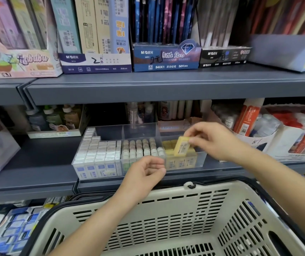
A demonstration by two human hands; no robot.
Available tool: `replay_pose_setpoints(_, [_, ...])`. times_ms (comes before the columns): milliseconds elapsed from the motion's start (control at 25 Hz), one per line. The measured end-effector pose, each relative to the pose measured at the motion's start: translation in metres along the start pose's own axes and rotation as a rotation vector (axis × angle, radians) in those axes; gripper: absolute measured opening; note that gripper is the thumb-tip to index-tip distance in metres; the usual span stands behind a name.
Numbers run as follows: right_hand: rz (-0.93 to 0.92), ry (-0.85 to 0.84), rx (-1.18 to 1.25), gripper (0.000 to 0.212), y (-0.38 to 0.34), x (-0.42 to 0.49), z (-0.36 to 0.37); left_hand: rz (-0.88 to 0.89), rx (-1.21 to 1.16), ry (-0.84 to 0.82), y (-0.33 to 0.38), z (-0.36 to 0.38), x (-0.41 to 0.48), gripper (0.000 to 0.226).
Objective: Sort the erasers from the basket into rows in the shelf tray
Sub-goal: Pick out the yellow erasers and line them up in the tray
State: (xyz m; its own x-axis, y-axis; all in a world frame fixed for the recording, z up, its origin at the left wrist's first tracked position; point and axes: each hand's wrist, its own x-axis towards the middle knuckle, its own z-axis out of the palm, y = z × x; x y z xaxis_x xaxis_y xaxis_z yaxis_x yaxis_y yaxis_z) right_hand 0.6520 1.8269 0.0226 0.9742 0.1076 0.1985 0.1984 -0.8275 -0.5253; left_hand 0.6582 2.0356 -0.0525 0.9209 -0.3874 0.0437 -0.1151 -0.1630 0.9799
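A clear shelf tray stands on the middle shelf with three sections: white erasers on the left, round-topped erasers in the middle, yellow erasers on the right. My right hand pinches one yellow eraser, tilted upright over the yellow section. In front of the tray's front wall my left hand is loosely curled, and nothing shows in it. The beige basket sits below, and the part of its floor in view holds nothing.
The grey upper shelf overhangs the tray and carries pencil-lead boxes. Bottles stand behind the tray, and cartons of orange packs are at the right. A lower shelf at the left holds blue-and-white packets.
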Motion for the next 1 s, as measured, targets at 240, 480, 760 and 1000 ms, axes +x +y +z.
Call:
replay_pose_setpoints(240, [0.110, 0.156, -0.368, 0.021, 0.028, 0.034, 0.002, 0.043, 0.104, 0.023, 0.004, -0.011, -0.028, 0.018])
replay_pose_setpoints(480, [0.165, 0.098, -0.454, 0.016, 0.031, 0.044, 0.000, -0.016, 0.121, -0.077, -0.012, -0.005, -0.050, 0.018])
replay_pose_setpoints(760, [0.136, 0.107, -0.483, 0.016, 0.035, 0.039, 0.002, -0.010, 0.086, -0.078, -0.013, -0.006, -0.050, 0.021])
replay_pose_setpoints(1000, [0.114, 0.144, -0.448, 0.017, 0.045, 0.034, 0.005, -0.026, 0.082, -0.132, -0.012, -0.004, -0.053, 0.021])
